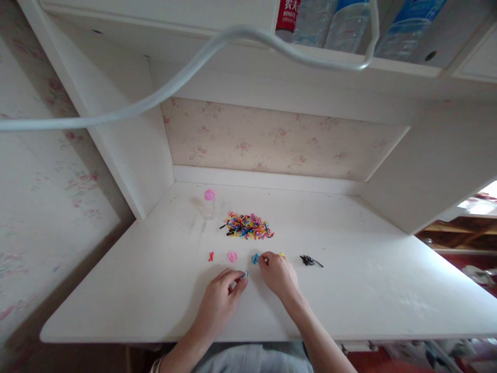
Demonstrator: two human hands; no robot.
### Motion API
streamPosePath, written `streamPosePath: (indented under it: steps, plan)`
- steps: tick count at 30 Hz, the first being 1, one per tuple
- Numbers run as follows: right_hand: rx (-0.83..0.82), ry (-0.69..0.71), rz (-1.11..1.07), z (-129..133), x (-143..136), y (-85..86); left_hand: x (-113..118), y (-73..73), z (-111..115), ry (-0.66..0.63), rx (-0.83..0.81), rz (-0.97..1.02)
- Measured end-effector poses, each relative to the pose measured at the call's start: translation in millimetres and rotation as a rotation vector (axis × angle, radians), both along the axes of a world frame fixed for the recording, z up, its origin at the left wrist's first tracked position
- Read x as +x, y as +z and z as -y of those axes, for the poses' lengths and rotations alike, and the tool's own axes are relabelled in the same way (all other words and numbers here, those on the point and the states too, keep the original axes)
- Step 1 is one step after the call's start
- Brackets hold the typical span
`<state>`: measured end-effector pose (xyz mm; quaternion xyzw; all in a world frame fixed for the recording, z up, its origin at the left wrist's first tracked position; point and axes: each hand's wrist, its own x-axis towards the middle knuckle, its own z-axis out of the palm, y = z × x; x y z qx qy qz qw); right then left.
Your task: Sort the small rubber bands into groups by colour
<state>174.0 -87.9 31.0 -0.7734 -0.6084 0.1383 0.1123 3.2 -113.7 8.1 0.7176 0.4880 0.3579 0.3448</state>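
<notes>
My left hand point(221, 295) pinches a small blue rubber band point(245, 274) between thumb and forefinger, just above the desk. My right hand point(280, 272) is closed, its fingertips at the right edge of a little blue rubber band pile point(254, 258); whatever is between them is hidden. To the left lie a pink pile point(232, 256) and a small red pile point(211, 256). A yellow pile point(281, 254) shows partly behind my right hand, and a black pile point(308, 260) lies further right. Behind them spreads a larger heap of mixed-colour rubber bands point(249, 226).
A clear little bottle with a pink cap point(209, 195) stands at the back left of the white desk point(349, 300). A white cable point(186, 72) hangs across the upper view. Water bottles point(347, 26) stand on the shelf above. Side panels bound the desk.
</notes>
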Motion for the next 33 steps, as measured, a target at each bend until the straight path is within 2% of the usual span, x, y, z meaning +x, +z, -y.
streamPosePath:
  steps: [6, 12, 17, 23, 28, 33]
  plan:
    - [0.065, 0.042, -0.064, 3, 5, -0.8, 0, -2.2, 0, 0.008, 0.024, -0.002]
    - [0.176, 0.048, -0.246, 23, 18, -11.9, 4, 3.6, 1, 0.013, 0.060, -0.055]
    - [0.254, 0.097, -0.405, 45, 22, -18.9, 15, 10.4, -5, 0.055, 0.184, -0.271]
    - [0.287, 0.174, -0.415, 54, 23, -15.0, 35, 18.7, -18, 0.093, 0.302, -0.618]
    - [0.276, 0.240, -0.344, 57, 26, -14.6, 51, 21.0, -24, 0.118, 0.329, -0.767]
    - [0.282, 0.271, -0.331, 57, 28, -17.6, 61, 17.8, -28, 0.111, 0.276, -0.822]
